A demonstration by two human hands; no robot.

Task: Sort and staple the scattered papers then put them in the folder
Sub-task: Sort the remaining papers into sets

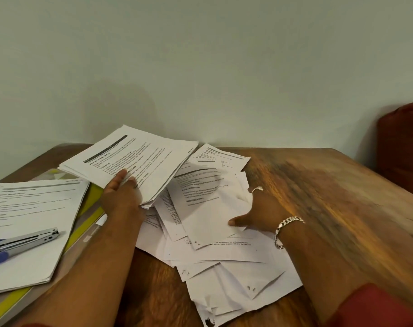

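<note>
Two bare hands over brown wooden counter (318, 185). Left hand (120, 197) raised, thumb on top, fingers clamped on thick white printed-paper stack (130, 159), tilted up. Right hand (255, 213) palm-down, fingers spread apart, pressing loose scattered sheets (224, 260). Neat stack (31, 220) at left carries metal stapler (26, 239), lies on yellow-green folder (92, 201).

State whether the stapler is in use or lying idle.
Idle: the stapler lies on the left paper stack, neither hand touching it.

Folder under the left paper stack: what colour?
Yellow-green folder, clearest in the head view.
</note>
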